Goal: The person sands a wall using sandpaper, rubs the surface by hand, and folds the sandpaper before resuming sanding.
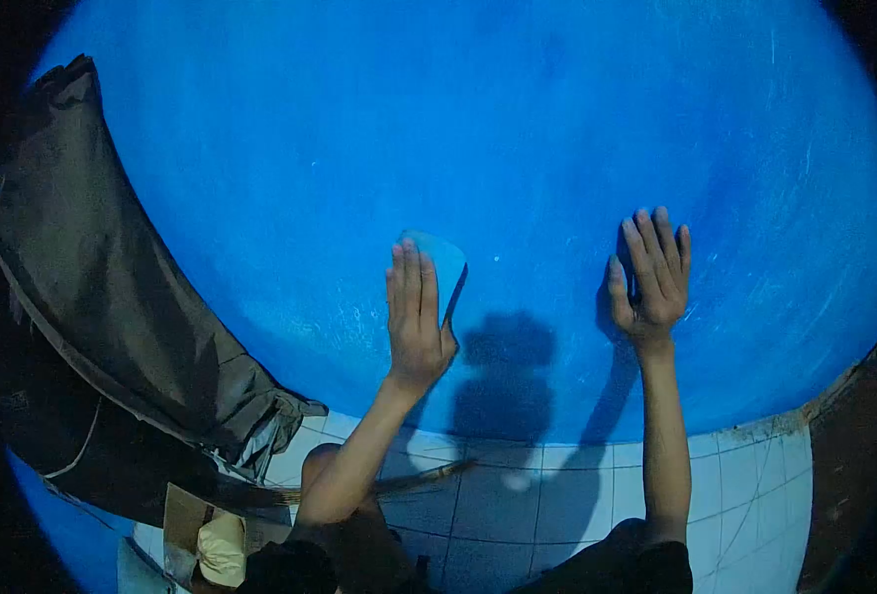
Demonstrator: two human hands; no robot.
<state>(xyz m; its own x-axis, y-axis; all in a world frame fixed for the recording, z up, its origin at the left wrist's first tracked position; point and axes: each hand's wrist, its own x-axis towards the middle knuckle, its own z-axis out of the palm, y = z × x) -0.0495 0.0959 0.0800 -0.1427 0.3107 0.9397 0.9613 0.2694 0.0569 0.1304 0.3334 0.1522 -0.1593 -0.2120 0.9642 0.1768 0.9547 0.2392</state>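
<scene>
Against the blue wall (518, 119), my left hand (417, 327) holds a light-blue flat sheet (445, 259) under its palm and straight, close-set fingers. The sheet's rounded top and right edge stick out beyond the hand; its exact kind cannot be made out, and the rest is covered. To the right, my right hand (656, 282) is up at the wall with its fingers stretched and partly spread, palm toward the surface, holding nothing. Pale scuffs and small white specks mark the paint around both hands.
A dark cloth cover (151, 287) drapes over something along the left. White floor tiles (577, 490) meet the wall's foot. A thin bundle of sticks (424, 480) lies low near my left arm. At lower left, a cardboard box (183, 525) holds a cream-coloured bundle (222, 549).
</scene>
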